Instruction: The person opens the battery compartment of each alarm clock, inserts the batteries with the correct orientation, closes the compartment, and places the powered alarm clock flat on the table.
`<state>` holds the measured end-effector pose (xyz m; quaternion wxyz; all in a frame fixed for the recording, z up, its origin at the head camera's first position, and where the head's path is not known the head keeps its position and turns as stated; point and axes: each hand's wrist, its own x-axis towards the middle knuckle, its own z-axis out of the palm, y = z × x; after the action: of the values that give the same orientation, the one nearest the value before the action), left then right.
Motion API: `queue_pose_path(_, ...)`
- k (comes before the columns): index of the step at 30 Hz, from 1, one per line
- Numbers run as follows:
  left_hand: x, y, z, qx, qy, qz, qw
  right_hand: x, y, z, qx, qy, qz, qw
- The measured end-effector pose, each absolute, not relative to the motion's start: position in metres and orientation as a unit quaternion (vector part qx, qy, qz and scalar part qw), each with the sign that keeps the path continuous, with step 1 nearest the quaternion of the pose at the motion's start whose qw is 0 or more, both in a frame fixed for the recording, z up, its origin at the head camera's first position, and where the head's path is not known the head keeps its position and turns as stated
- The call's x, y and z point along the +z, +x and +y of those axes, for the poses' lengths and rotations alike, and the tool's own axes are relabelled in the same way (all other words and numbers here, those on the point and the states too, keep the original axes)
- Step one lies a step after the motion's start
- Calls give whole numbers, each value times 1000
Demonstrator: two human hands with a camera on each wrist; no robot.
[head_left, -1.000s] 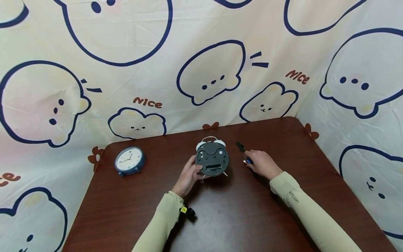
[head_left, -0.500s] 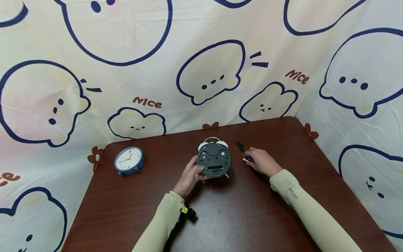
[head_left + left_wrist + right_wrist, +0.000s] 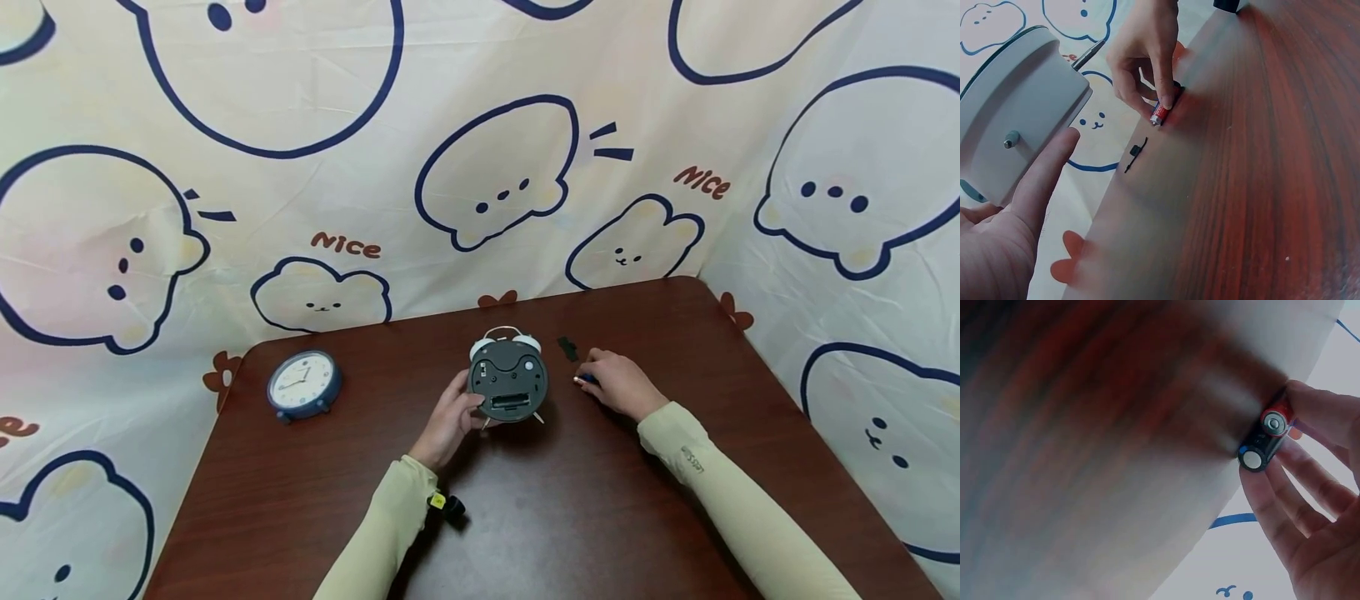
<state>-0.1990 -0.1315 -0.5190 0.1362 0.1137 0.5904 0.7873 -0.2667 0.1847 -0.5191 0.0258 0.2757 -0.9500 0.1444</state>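
Note:
My left hand (image 3: 450, 418) holds a twin-bell alarm clock (image 3: 508, 379) upright by its lower left side. Its dark back faces the head camera, showing a battery compartment (image 3: 510, 401) with its cover off and no battery visible inside. In the left wrist view, the clock's white side (image 3: 1029, 106) and a metal leg show. To the right of the clock, my right hand (image 3: 621, 383) pinches two batteries close over the table. In the right wrist view, a red battery (image 3: 1276, 422) lies against a black battery (image 3: 1252, 457), between thumb and fingers.
A small black battery cover (image 3: 568, 348) lies on the brown table (image 3: 540, 508), just beyond my right hand. Farther left, a blue round alarm clock (image 3: 303, 384) lies face up. A cartoon-printed cloth (image 3: 450, 108) hangs behind the table and along its sides.
The held clock has moved slightly to the right. My right hand stays near the same spot, its fingers shifting a little around the batteries. The head view has turned slightly.

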Motion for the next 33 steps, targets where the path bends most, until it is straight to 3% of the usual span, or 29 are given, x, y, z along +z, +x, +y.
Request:
queue_pose_path(9,-520,-199,-133,784,113,595,134,-525,-266,176,22,301,-950,85)
queue_pose_path(17,-518,-199,-132,789,116,587,136,-522,-257,168,-50,305,-945,104)
queue_pose_path(33,-517,-198,-133,788,114,590,135,-520,-254,168,-38,277,-947,156)
